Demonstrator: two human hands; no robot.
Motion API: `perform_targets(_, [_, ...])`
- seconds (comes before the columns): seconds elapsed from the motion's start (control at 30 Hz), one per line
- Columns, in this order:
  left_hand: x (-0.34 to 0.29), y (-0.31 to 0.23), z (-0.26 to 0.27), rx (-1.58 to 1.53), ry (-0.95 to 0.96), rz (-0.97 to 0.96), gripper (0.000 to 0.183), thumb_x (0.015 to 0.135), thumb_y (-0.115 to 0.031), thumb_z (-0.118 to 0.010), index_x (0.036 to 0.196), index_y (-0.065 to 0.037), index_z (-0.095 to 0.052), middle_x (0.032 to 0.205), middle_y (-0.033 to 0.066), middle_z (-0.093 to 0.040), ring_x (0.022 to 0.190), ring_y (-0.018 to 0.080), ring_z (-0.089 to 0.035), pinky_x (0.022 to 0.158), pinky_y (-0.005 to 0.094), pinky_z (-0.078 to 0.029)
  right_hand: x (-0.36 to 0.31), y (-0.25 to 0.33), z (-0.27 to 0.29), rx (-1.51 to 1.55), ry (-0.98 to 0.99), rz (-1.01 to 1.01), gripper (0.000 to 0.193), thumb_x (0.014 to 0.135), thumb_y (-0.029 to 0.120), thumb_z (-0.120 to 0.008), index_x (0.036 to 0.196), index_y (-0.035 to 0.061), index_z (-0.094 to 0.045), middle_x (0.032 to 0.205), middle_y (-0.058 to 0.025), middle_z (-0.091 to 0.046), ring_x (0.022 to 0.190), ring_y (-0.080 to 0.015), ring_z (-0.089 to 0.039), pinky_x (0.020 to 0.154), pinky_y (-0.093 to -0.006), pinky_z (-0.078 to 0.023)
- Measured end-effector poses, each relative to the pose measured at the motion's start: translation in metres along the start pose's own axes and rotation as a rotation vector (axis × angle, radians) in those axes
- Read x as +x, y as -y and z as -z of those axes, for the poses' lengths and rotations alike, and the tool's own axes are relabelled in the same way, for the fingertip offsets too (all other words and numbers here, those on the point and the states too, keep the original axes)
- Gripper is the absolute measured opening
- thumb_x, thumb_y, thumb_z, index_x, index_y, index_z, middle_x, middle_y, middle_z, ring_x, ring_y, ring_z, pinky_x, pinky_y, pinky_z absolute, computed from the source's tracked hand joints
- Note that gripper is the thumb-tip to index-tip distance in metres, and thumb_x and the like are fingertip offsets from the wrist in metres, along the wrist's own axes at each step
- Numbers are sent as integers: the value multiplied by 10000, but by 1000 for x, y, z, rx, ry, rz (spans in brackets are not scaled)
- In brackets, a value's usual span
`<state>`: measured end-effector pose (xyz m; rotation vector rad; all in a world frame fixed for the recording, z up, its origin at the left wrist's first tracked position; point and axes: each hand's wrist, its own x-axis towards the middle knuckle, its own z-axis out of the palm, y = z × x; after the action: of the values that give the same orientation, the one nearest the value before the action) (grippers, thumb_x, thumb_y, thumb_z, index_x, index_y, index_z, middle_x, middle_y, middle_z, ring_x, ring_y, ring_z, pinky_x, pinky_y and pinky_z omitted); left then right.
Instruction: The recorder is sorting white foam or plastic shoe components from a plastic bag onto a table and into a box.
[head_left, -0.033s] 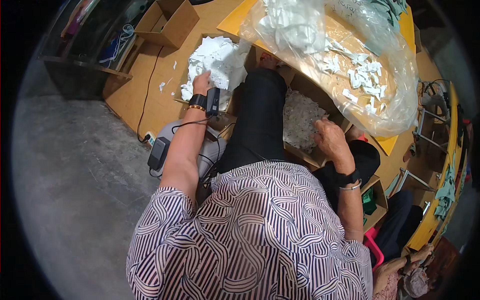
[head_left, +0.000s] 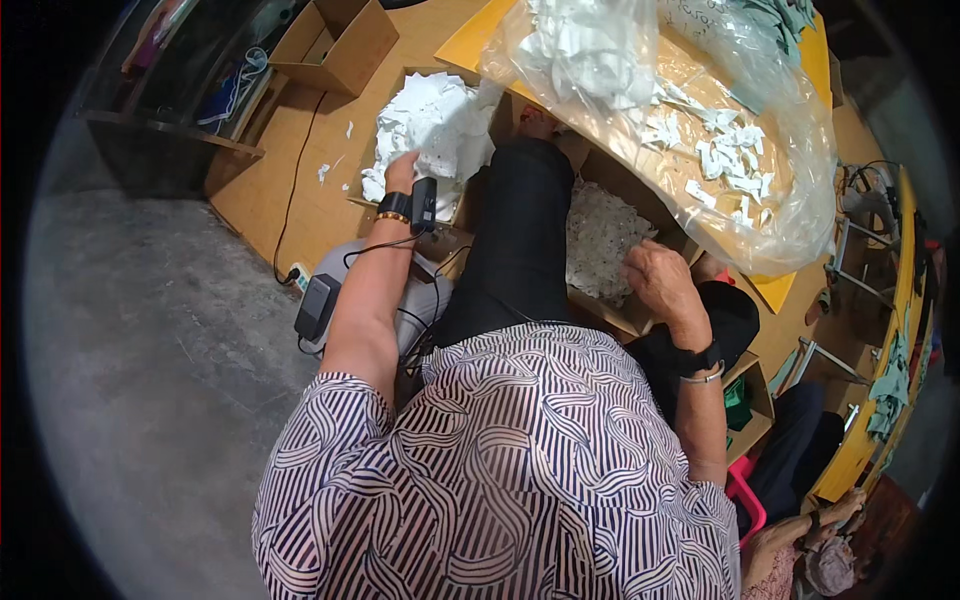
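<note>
1. Two hands of the wearer. The left hand point(head_left: 400, 175) reaches into the near edge of one heap of white pieces point(head_left: 425, 115); its fingers are partly hidden, so whether it grips a piece cannot be told.
2. The right hand point(head_left: 662, 280) is at the edge of one mass of small white scraps point(head_left: 605, 235), fingers curled narrowly inward; whether anything is pinched between them cannot be told.
3. Four cardboard boxes: the left box point(head_left: 464, 205) contains the heap; the middle box point(head_left: 628, 182) contains the scraps; an open carton point(head_left: 350, 50) stands at upper left; a fourth box point(head_left: 760, 385), at right, contains green material point(head_left: 738, 405).
4. One clear plastic bag point(head_left: 805, 190) on a yellow board point(head_left: 465, 38), with loose white strips point(head_left: 735, 155), too many overlapping to count.
5. Wristwear: one black device point(head_left: 424, 203) and one beaded bracelet point(head_left: 394, 216), left; one black band point(head_left: 698, 360) and one bangle point(head_left: 706, 375), right.
6. Writing: dark handwritten marks on the bag, upper right. One co-worker's hand point(head_left: 850, 503) appears at lower right.
</note>
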<state>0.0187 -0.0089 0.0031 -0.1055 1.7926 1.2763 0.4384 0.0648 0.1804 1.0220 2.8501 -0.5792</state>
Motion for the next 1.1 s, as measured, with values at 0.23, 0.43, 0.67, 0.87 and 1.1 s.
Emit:
perform_targets(0.23, [-26,28,27,-375,179,205,420,816,-244,-557,1185,-95,-421,1087,154,-486,951,376,-547,749,439,-482,6,27,75,929,113,17,135,780,132,-618,769,1,-591,660,-36,-517,607,-121,-509,574,-257,-436])
perform_targets(0.43, [-62,-5,4,-530,270,105,302,804,-175,-589,1080,-75,-516,929,122,-565,882,350,-577,733,408,-490,57,-51,121,339,-537,-238,115,746,103,-619,828,23,-626,704,-46,-604,640,-102,-562,568,-250,-451])
perform_targets(0.67, [-154,-58,-50,-540,647,-240,278,838,-132,-537,1088,-13,-509,818,130,-619,800,303,-622,707,380,-514,92,-131,116,-33,-604,-385,157,671,100,-601,818,90,-653,729,-117,-633,695,-262,-619,635,-338,-477])
perform_targets(0.87, [-215,-66,-96,-449,1108,-301,367,835,-108,-520,1172,17,-448,981,191,-596,922,327,-594,816,385,-489,91,-135,102,-20,-533,-347,175,669,130,-605,824,64,-650,696,-132,-626,647,-246,-614,601,-333,-472])
perform_targets(1.1, [-265,-77,-178,-231,1285,-330,557,760,-94,-584,1267,2,-372,1215,182,-442,1091,282,-486,874,331,-434,95,-99,105,-31,-812,-406,186,698,127,-573,876,102,-622,844,-139,-606,790,-321,-587,678,-392,-467])
